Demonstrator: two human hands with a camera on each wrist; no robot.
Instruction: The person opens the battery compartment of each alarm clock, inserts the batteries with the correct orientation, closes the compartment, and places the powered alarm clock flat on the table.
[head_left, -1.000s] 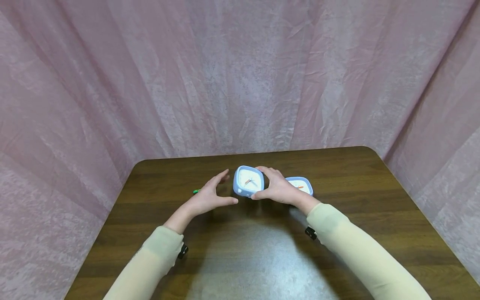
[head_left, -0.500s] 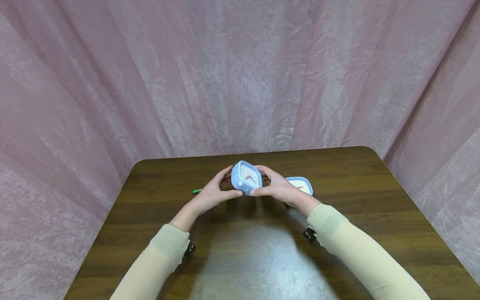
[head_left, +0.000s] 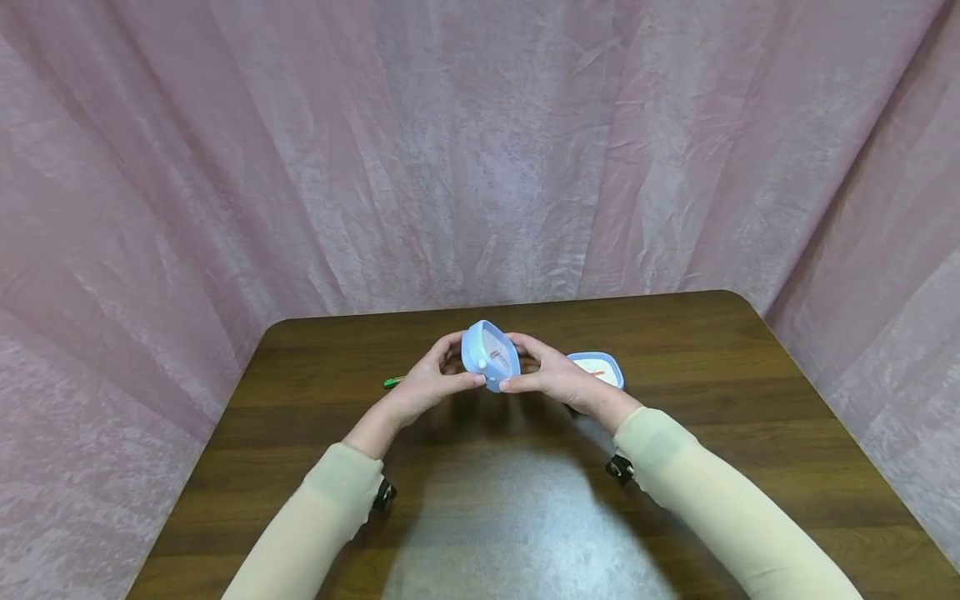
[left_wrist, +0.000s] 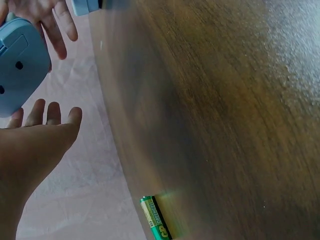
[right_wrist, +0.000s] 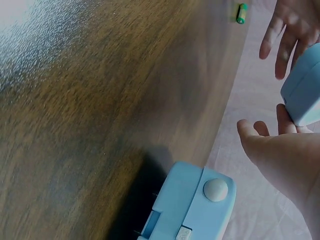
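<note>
Above the bench (head_left: pixel 697 358), the partly curled left hand (head_left: pixel 424 388) and right hand (head_left: pixel 553 373) gripped a tilted blue clock (head_left: pixel 491 357) by its left and right sides, probably to steady it.

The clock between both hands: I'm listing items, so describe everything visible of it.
The pale blue clock has rounded corners and looks plastic. Its pale dial, angled rightward in the head view, shows an orange pointer; the time is unreadable. A white knob stands on one side; dark spots mark the back. The left hand and right hand hold it tilted above the table.
</note>
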